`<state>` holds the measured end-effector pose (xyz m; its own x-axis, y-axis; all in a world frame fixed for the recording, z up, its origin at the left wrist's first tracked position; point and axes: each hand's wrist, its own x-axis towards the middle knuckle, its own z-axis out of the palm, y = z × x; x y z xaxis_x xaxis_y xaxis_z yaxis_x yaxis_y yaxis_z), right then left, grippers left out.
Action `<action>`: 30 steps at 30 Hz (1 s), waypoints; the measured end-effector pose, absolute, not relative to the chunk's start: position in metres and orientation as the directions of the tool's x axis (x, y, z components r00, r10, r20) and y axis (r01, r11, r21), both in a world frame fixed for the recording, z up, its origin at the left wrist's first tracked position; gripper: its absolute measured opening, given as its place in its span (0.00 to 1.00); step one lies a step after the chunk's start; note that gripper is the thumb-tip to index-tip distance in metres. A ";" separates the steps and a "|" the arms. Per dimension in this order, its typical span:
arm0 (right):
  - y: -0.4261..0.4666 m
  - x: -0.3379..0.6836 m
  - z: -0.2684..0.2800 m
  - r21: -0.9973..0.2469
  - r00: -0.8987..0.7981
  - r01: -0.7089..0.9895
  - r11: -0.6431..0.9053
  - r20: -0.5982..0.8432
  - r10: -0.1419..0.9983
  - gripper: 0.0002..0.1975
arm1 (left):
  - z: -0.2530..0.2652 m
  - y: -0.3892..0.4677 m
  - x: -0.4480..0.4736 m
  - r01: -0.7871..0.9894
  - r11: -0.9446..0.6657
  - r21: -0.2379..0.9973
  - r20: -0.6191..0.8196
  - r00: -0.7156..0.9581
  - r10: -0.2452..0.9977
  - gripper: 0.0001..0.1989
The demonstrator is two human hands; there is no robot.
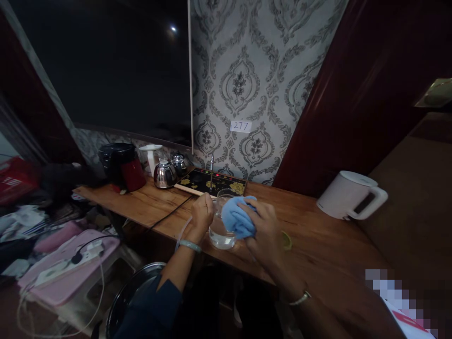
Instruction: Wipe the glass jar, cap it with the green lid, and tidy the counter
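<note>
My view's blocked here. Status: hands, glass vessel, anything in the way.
Left hand closed at left side of glass vessel. Right hand holding blue cloth at vessel's right. Clear liquid inside. Black panel behind.

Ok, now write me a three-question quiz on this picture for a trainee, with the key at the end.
1. Multiple choice: what does the person's right hand hold?
A) a white kettle
B) a blue cloth
C) a metal teapot
2. True or false: the glass vessel between the two hands has clear liquid in it.
3. Fill in the blank: the number on the paper label on the patterned wall is ____.

Key: 1. B; 2. True; 3. 277
</note>
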<state>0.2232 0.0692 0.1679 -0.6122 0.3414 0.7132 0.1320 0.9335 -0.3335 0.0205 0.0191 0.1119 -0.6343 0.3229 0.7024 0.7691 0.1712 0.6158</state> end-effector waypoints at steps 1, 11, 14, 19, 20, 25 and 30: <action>0.063 0.213 0.175 -0.282 -0.648 0.166 0.945 0.691 0.320 0.29 | 0.112 0.019 0.021 0.759 0.167 0.630 0.691 -0.645 0.328 0.18; 0.049 0.166 0.212 -0.019 -0.824 0.330 0.944 0.482 0.298 0.07 | 0.106 0.019 0.015 0.739 0.125 0.662 0.663 -0.655 0.362 0.14; 0.061 0.173 0.214 -0.032 -0.840 0.297 0.954 0.465 0.278 0.06 | 0.106 0.018 0.016 0.746 0.095 0.659 0.668 -0.639 0.381 0.15; 0.092 0.199 0.200 -0.111 -0.833 0.161 0.981 0.517 0.196 0.13 | 0.110 0.018 0.020 0.760 0.148 0.633 0.678 -0.637 0.367 0.18; 0.098 0.203 0.194 -0.145 -0.820 0.146 0.978 0.536 0.202 0.16 | 0.110 0.018 0.021 0.761 0.161 0.628 0.682 -0.638 0.357 0.19; 0.124 0.212 0.156 -0.387 -0.634 0.089 0.918 0.689 0.351 0.20 | 0.113 0.018 0.026 0.758 0.204 0.619 0.683 -0.648 0.337 0.19; 0.098 0.203 0.123 -0.502 -0.407 0.143 0.853 0.756 0.513 0.22 | 0.117 0.018 0.028 0.758 0.236 0.608 0.673 -0.649 0.353 0.18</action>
